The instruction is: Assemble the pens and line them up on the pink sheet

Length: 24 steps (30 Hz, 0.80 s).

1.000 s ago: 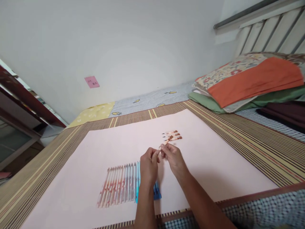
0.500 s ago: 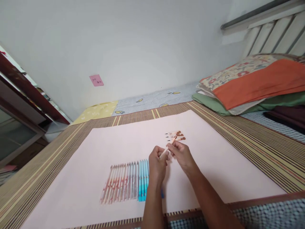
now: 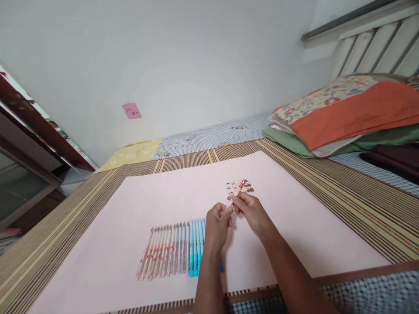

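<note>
Sheet (image 3: 163, 196): pale pink. Row near its front edge: reddish-patterned pale pens (image 3: 159, 253), greyish pens (image 3: 181, 250), blue pens (image 3: 195, 250) with turquoise front ends. Toward back right corner: cream pens (image 3: 247, 190), brown ends, dark tips. Held pen (image 3: 237, 191): cream, brown end. Mat (image 3: 193, 160): tan, dark-striped.

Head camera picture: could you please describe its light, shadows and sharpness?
Head view: diffuse light on the pale wall, no strong glare; soft shadow on the pink sheet beside the right forearm; checked cloth at lower right blurred; details on the held brown-ended pen too small to tell.
</note>
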Motion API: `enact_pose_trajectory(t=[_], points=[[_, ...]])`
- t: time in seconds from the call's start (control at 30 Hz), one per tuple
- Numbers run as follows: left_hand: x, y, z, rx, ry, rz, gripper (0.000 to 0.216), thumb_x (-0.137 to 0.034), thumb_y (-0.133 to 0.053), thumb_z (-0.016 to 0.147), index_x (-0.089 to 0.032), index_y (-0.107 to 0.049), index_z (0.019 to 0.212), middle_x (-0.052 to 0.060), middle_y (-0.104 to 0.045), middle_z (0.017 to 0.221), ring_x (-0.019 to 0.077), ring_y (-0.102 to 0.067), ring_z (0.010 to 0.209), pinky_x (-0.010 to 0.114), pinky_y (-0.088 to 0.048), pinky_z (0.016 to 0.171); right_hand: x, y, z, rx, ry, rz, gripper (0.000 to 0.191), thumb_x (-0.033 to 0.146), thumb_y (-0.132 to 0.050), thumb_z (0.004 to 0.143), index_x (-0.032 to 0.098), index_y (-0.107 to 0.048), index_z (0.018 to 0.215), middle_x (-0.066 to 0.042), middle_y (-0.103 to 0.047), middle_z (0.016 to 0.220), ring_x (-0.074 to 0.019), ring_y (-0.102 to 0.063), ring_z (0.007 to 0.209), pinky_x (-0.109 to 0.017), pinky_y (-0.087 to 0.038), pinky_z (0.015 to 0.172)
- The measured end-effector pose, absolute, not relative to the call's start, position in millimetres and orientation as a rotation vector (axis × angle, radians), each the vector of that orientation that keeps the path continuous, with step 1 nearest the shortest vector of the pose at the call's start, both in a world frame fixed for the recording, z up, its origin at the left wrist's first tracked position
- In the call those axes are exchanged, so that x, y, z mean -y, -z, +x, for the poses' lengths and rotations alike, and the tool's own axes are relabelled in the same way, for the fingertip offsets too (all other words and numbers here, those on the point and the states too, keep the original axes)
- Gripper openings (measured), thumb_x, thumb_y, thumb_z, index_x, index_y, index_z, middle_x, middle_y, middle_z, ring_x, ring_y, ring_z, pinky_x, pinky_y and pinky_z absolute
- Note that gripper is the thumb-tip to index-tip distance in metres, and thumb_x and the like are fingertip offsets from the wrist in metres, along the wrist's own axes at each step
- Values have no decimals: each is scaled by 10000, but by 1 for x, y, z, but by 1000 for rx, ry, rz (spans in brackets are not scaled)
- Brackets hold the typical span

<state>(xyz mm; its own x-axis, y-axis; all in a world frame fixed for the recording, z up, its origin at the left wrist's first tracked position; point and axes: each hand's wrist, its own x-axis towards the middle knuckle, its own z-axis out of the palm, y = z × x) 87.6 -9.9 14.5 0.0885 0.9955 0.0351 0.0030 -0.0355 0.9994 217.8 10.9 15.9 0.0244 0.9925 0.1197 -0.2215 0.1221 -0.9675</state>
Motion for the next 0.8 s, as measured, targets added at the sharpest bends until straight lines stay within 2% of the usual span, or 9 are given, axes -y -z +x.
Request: enact_pose_trajectory(t=[0.13, 0.33, 0.47, 0.57, 0.67, 0.8], points=[[13, -16, 91, -994, -1040, 1237, 594, -665, -393, 904, -154, -634, 720, -12, -502, 450, 92, -347, 384, 256, -247, 452, -9, -16, 226, 1063, -1315, -895, 397, 544, -737, 750, 162, -716, 857, 26, -520, 580, -129, -470, 551, -278, -372, 545], [11, -15, 95, -1105, -1181, 1225, 396, -543, -707, 761, -186, -537, 736, -60, -507, 508, 67, -346, 400, 224, -233, 436, -9, -15, 225, 1071, -1240, -997, 365, 520, -765, 727, 164, -700, 774, 37, -509, 555, -109, -424, 533, -263, -330, 523], [11, -13, 94, -1028, -1069, 1241, 446, -604, -566, 834, -167, -588, 748, -13, -563, 493, 82, -347, 369, 241, -224, 423, -10, -12, 227, 993, -1337, -926, 396, 535, -769, 717, 162, -714, 839, 12, -572, 632, -121, -484, 575, -271, -373, 557], [12, -12, 94, -982, -1006, 1225, 523, -640, -493, 855, -144, -634, 769, -15, -524, 457, 88, -337, 374, 251, -238, 441, -10, -10, 231, 940, -1391, -877, 400, 529, -769, 721, 160, -721, 868, 2, -579, 654, -120, -482, 571, -271, -368, 543], [13, -10, 96, -972, -1002, 1203, 504, -614, -502, 860, -136, -650, 798, -22, -509, 477, 87, -337, 401, 250, -236, 458, -11, -10, 233, 913, -1367, -876, 393, 521, -770, 724, 152, -731, 855, 3, -551, 635, -118, -455, 569, -264, -352, 526], [12, -7, 98, -959, -995, 1182, 450, -578, -561, 833, -137, -648, 801, -26, -504, 499, 84, -334, 421, 249, -221, 463, -13, -8, 235, 786, -1331, -838, 328, 454, -788, 719, 161, -750, 863, -20, -573, 746, -111, -442, 607, -247, -349, 508]])
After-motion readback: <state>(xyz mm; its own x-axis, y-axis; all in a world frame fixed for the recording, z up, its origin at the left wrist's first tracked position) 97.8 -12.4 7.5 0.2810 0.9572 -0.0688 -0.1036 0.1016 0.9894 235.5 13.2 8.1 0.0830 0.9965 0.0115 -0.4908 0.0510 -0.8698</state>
